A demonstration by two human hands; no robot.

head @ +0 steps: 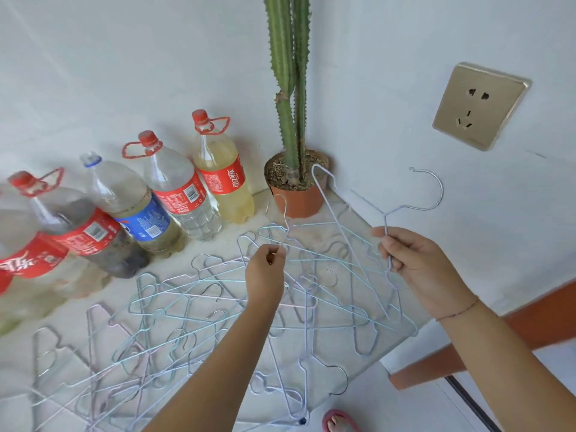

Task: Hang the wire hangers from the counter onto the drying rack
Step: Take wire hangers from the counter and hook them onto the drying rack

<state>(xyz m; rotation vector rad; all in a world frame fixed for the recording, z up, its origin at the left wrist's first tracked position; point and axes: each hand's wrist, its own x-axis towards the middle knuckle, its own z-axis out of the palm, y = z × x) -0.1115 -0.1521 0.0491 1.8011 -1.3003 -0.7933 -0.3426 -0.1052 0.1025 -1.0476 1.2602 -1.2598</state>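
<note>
Pickup step, we judge; our right hand [417, 269] grips a lilac wire hanger [385, 221]; our left hand [265, 275] pinches a pale wire hanger [286, 222]; next we'd lift both untangled.

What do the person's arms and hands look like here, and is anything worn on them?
Both forearms are bare, with no sleeve showing in the frame and no gloves. The right hand has a thin reddish string bracelet around its wrist. The left hand and its wrist carry nothing. No ring or watch shows on either.
</note>
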